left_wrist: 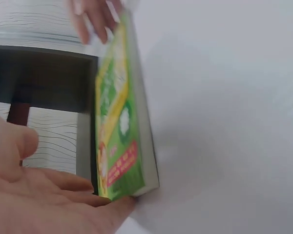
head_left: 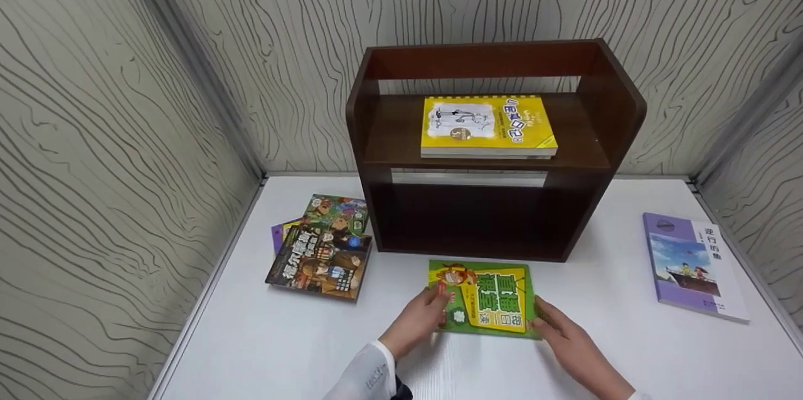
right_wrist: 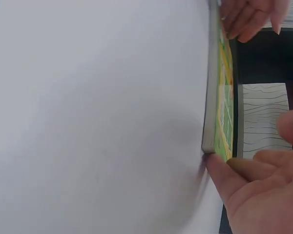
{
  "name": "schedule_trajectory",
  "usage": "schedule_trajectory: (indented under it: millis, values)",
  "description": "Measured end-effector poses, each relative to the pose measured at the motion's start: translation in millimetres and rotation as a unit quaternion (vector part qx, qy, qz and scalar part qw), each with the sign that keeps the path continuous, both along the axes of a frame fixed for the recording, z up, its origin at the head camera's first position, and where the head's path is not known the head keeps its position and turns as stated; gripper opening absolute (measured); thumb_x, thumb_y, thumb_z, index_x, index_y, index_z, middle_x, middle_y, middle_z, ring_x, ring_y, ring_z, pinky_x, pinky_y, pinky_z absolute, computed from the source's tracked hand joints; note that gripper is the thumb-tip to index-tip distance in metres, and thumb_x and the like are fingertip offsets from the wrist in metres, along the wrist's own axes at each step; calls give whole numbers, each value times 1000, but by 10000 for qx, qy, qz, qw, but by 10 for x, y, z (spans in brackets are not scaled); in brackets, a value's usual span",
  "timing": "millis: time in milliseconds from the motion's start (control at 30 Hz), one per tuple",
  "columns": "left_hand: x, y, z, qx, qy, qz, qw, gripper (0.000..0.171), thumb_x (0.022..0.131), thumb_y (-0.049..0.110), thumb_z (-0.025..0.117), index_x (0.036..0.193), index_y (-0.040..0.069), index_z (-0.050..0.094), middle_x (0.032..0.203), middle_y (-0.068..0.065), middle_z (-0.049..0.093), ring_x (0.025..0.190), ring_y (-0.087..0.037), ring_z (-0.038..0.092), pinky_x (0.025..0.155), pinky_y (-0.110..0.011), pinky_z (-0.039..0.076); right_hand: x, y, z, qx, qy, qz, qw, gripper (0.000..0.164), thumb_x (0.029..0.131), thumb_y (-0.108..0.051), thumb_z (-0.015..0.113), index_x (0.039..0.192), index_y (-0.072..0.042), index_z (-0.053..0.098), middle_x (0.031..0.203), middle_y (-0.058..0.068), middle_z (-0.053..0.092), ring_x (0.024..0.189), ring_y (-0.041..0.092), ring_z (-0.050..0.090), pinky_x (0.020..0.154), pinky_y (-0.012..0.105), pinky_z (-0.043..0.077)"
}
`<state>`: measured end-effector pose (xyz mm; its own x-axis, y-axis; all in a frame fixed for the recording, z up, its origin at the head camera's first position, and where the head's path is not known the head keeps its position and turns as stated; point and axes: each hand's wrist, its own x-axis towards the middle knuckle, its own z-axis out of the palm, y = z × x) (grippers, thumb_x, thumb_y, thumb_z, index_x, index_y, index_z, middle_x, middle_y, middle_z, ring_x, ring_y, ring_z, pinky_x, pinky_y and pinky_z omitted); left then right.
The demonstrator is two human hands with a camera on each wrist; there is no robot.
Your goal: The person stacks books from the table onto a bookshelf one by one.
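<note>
A green book with a yellow title panel (head_left: 480, 296) lies sideways in front of the shelf, between both hands. My left hand (head_left: 417, 318) is at its left end. In the left wrist view, that hand's straight fingers (left_wrist: 73, 197) touch the end of the book, while the thumb stands away from the cover. At the opposite end is my right hand (head_left: 574, 347). Its extended fingers (right_wrist: 232, 180) meet the lower corner in the right wrist view, with the thumb apart from the book. The book's pale page edge (right_wrist: 211, 92) faces my body.
Behind the book stands a dark brown two-tier shelf (head_left: 480, 224), a yellow book (head_left: 489, 127) lying on its upper tier. Several overlapping books, including a dark one (head_left: 323, 265), lie left of it. A purple and white book (head_left: 690, 265) lies far right on the white table (head_left: 251, 343).
</note>
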<state>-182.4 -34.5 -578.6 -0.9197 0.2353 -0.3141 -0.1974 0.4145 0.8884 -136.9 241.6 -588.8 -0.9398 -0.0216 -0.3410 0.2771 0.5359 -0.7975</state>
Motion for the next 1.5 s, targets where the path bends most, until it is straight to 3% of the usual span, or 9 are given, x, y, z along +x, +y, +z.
schedule_trajectory:
  millis: [167,367,600,700,867,933,1200,1333,1500]
  values:
    - [98,-129,74,570,-674,216,9959,83,84,65,40,135,-2,39,132,-17,44,125,-39,32,100,-56,26,17,28,76,-786,-322,-442,9954,82,87,-60,41,144,-4,21,140,20,34,125,31,37,94,37,41]
    - [183,-224,98,553,-827,199,9948,85,84,65,38,133,-5,41,133,-21,42,124,-42,31,98,-58,26,42,42,176,-1226,-992,-648,9854,92,86,-62,39,139,11,18,134,30,35,120,38,40,94,41,41]
    - [194,-243,105,630,-1036,370,9919,76,88,55,42,134,-5,38,130,-20,44,119,-38,41,94,-51,37,47,62,228,-1946,-1385,-799,9678,91,86,-57,45,137,12,17,137,30,30,122,40,36,96,44,38]
    - [145,-259,100,999,-1117,515,9874,65,91,44,43,132,-6,39,127,-18,46,114,-32,46,92,-46,41,26,100,220,-2479,-1350,-974,9544,91,87,-53,47,138,13,10,136,32,31,123,42,33,98,45,36]
    - [85,-266,46,1413,-1160,639,9811,54,92,30,43,129,-10,41,123,-16,49,110,-26,48,92,-43,41,1,156,194,-3469,-1371,-1387,9174,72,96,-35,38,140,11,4,137,35,23,127,44,25,100,47,32]
    - [69,-260,13,1526,-1150,723,9789,54,92,26,44,130,-13,38,122,-18,50,109,-27,50,92,-42,42,-8,158,187,-3595,-1373,-1420,9120,67,97,-30,35,140,11,3,138,36,20,128,44,24,100,47,33]
    - [6,-243,-111,2306,-1300,1119,9578,54,90,10,49,132,-16,29,108,-18,57,90,-22,60,81,-35,50,-28,97,133,-3342,-1271,-1277,9251,61,98,-24,35,137,15,10,133,34,32,117,38,44,94,43,41]
    - [-33,-226,-153,2536,-1281,1025,9533,44,88,6,51,127,-13,42,99,-16,62,81,-19,61,74,-33,51,-35,77,96,-3229,-1223,-1438,9274,54,97,-16,38,137,14,18,127,28,41,105,28,53,92,42,42]
    - [-59,-219,-180,3162,-1554,993,9306,38,87,3,52,123,-8,49,100,-18,63,80,-19,59,69,-29,50,-58,60,79,-2707,-1119,-1548,9435,54,93,-16,49,136,9,28,124,21,45,97,24,50,84,38,46]
